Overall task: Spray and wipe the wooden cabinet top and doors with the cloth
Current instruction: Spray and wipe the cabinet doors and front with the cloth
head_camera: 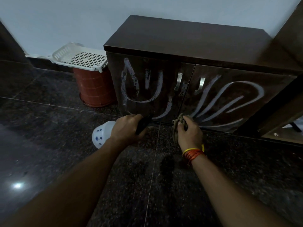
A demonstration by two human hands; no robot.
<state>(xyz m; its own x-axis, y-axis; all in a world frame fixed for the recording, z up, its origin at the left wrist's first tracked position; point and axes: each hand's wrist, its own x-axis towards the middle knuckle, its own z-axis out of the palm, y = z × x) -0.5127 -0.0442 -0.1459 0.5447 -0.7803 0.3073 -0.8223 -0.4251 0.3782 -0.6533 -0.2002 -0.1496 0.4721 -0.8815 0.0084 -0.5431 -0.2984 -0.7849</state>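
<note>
A low dark wooden cabinet [188,38] stands against the wall with two doors and metal handles [179,81]. White foam streaks cover the left door [147,89] and the right door [229,99]. My left hand [127,126] grips the dark head of a spray bottle [102,135], whose white body points down to the left near the floor. My right hand [189,131] holds a bunched brownish cloth [178,123] against the bottom edge of the doors, where they meet.
A brown bucket [95,87] stands left of the cabinet with a white perforated basket [78,56] lying on top of it. The floor [147,185] is dark polished granite. A dark wooden frame [287,51] rises right of the cabinet.
</note>
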